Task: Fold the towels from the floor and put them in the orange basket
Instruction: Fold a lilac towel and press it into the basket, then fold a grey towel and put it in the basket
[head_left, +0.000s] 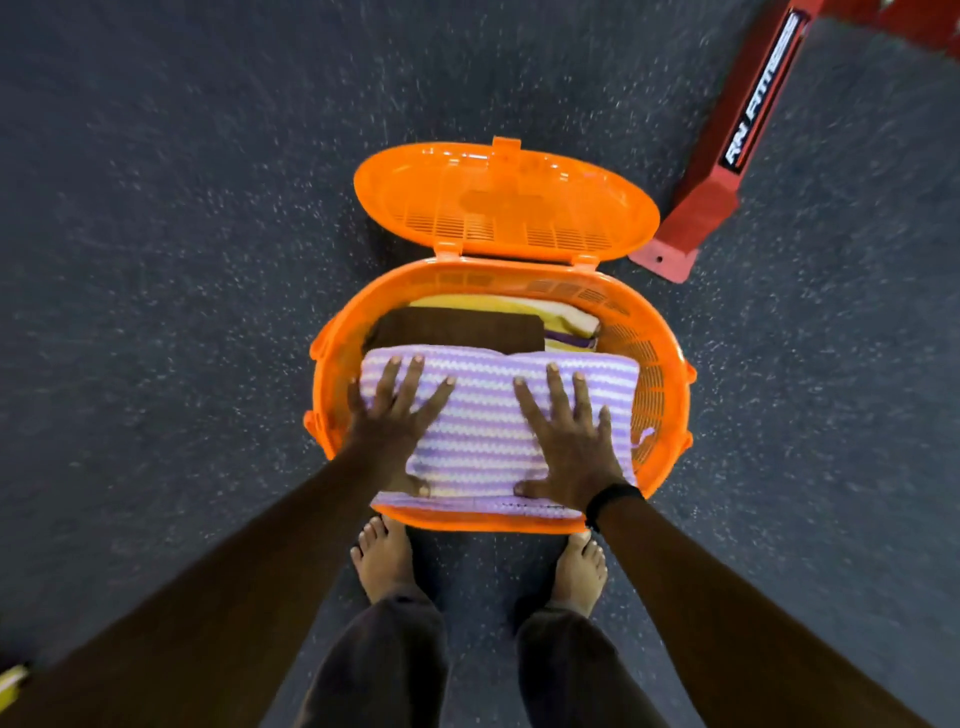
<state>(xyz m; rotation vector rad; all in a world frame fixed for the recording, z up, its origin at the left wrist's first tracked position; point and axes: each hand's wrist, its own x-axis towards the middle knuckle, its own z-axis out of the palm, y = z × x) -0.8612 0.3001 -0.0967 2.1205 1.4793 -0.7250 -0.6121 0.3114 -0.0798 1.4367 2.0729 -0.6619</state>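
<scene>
Both hands, left hand (393, 415) and right hand (569, 436), flat, fingers spread, pressing striped towel (483, 415) in orange basket (660, 395).

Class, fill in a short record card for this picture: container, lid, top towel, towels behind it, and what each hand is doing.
container: orange basket on the floor
lid: orange lid, hinged open at the far side
top towel: purple-and-white striped towel, folded, in the basket
behind it: brown towel, yellow towel
left hand: flat, pressing the striped towel
right hand: flat, pressing the striped towel
</scene>
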